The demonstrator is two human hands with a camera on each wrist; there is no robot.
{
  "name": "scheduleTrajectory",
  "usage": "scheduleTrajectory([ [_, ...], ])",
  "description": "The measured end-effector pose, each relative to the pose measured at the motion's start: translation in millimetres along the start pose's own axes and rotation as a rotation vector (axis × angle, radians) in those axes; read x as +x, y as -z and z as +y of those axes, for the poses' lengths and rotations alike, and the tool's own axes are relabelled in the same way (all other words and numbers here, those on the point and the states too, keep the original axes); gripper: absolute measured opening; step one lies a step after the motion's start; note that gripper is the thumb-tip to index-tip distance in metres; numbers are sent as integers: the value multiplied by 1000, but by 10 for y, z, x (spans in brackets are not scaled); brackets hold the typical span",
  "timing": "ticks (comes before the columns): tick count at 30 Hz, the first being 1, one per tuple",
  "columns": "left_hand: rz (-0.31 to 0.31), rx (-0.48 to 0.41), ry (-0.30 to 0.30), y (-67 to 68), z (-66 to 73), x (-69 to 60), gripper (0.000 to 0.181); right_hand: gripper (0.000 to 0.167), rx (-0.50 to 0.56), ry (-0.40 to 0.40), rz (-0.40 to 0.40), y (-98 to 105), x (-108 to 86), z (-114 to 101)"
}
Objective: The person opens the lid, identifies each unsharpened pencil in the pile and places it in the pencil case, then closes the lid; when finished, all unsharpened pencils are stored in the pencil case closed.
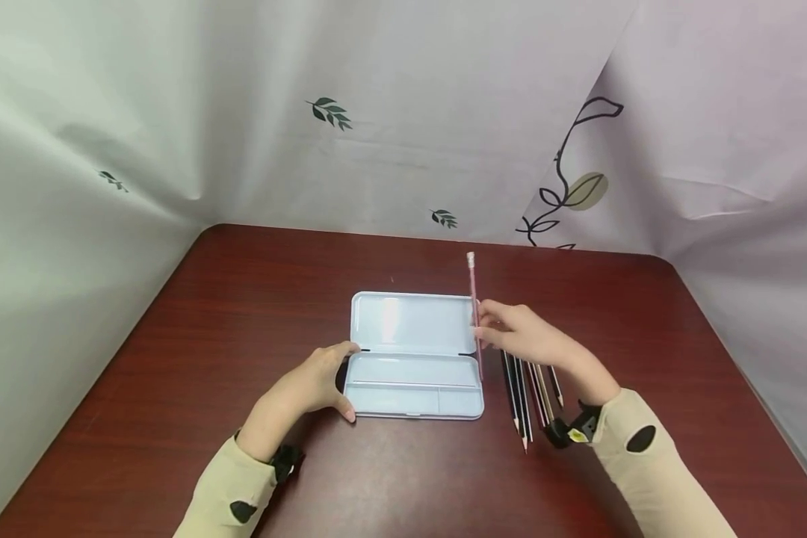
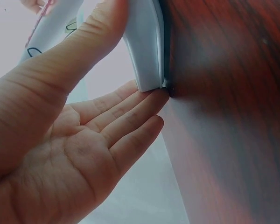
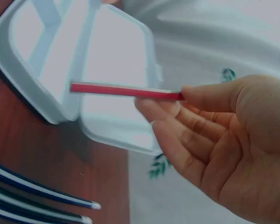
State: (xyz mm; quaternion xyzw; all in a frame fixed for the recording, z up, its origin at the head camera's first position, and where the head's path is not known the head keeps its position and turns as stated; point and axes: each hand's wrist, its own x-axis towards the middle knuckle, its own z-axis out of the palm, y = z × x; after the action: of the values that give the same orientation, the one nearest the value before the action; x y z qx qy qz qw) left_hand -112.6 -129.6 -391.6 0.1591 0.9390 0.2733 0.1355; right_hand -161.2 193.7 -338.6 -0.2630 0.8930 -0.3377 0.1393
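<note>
A pale, hinged pencil case (image 1: pixel 393 397) lies with its lid (image 1: pixel 417 323) folded back, its base split into compartments. My left hand (image 1: pixel 316 379) holds the base's left end, thumb at the front edge and fingers at the back corner; the left wrist view shows those fingers (image 2: pixel 130 114) fairly straight against the case (image 2: pixel 147 51). My right hand (image 1: pixel 518 332) pinches a pink pencil (image 1: pixel 473 288) between thumb and fingertips beside the case's right side. Its pale-tipped end points away from me. In the right wrist view the pencil (image 3: pixel 116 89) appears in front of the case (image 3: pixel 114 60).
Several dark and striped pencils (image 1: pixel 516 392) lie on the table right of the case, partly under my right hand and wrist. The reddish-brown table (image 1: pixel 255 299) meets a pale curtain (image 1: pixel 390 164) with leaf prints at the back and sides.
</note>
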Motion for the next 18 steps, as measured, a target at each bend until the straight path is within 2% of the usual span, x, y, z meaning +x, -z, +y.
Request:
scheduleTrajectory([
  [7, 5, -12, 7, -16, 21, -17, 94, 10, -180, 123, -25, -264, 145, -4],
  [11, 1, -15, 25, -17, 17, -21, 94, 11, -222, 192, -61, -358, 178, 3],
  [13, 11, -6, 5, -19, 0, -22, 94, 13, -219, 214, -76, -399, 190, -1],
  [18, 32, 8, -35, -14, -14, -17, 92, 17, -263, 209, -127, -503, 200, -61],
])
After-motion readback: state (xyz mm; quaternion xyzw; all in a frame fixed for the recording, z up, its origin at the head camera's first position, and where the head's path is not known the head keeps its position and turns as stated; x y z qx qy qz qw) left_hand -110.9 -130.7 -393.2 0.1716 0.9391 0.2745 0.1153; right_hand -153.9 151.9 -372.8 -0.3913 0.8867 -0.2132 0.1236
